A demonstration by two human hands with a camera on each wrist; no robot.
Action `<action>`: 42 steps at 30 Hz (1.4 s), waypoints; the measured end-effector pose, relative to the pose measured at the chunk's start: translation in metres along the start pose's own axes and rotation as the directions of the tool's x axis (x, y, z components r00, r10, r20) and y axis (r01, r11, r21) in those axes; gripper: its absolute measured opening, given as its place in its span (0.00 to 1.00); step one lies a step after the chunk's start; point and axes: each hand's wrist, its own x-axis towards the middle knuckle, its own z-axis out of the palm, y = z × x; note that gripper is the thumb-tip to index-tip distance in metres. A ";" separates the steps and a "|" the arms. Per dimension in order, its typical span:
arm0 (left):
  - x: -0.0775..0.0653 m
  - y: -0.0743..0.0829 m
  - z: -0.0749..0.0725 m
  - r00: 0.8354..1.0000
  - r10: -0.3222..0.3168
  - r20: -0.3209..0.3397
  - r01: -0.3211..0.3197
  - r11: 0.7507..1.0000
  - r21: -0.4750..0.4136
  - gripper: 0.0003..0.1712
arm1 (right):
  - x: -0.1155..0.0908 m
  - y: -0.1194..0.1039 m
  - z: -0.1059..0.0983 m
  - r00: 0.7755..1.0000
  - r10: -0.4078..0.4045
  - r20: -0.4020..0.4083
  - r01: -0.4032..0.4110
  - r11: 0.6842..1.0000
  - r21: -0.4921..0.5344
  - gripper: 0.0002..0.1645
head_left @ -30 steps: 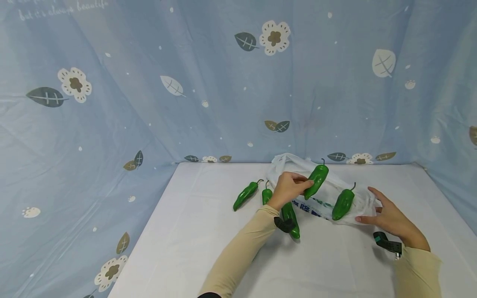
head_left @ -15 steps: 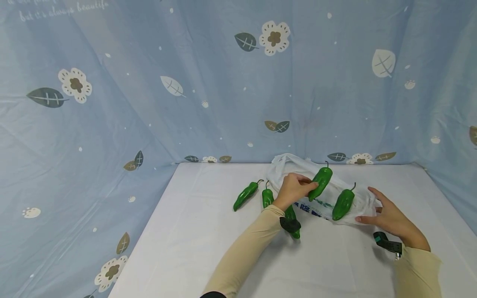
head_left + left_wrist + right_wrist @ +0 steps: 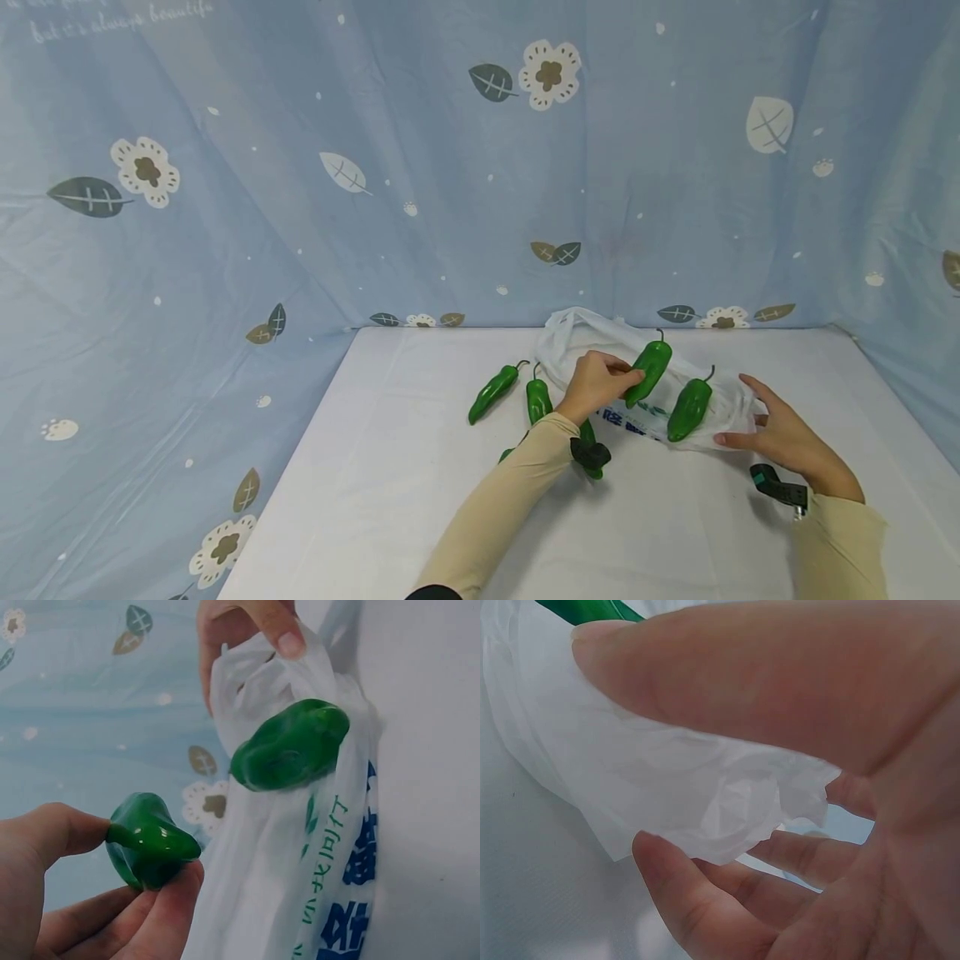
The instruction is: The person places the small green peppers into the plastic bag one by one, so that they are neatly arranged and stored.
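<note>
Left hand: the left hand [image 3: 597, 383] is narrowed, and a glossy green, tapered held pepper [image 3: 651, 371] is pinched between thumb and fingers.
Held pepper: it is kept tilted above the bag, its thin curved stem pointed up and toward the backdrop; a gap from the second pepper is shown.
Right hand: the right hand [image 3: 795, 442] is bent in a wide curve round the end of the bag, which is held between thumb and fingers.
Bag: a thin, crumpled white plastic bag [image 3: 677, 375], printed in blue and green, is laid across the table's far part.
Second pepper: a plump green pepper [image 3: 690, 410] is seen resting on the bag near the right thumb.
Other peppers: a slender green pepper [image 3: 493, 393] and a shorter-looking green pepper [image 3: 537, 399] are placed left of the bag; a long green pepper [image 3: 587, 432] is partly covered by the left wrist. A further green bit by the sleeve is mostly hidden.
Sleeves: both forearms are covered in beige sleeves [image 3: 502, 500].
Table: it is spread with white cloth [image 3: 360, 500].
Backdrop: a blue fabric backdrop [image 3: 420, 108] is patterned with leaves and flowers.
</note>
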 end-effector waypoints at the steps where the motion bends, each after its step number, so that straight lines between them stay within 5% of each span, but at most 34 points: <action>1: 0.000 0.000 0.001 1.000 0.000 0.001 0.000 1.000 0.006 0.14 | 0.000 0.000 0.000 1.000 0.000 0.000 0.000 1.000 0.001 0.77; 42: 0.007 -0.007 0.027 0.999 -0.013 0.033 0.008 0.989 0.149 0.15 | -0.001 -0.001 0.001 1.000 0.001 -0.006 -0.001 1.000 -0.003 0.77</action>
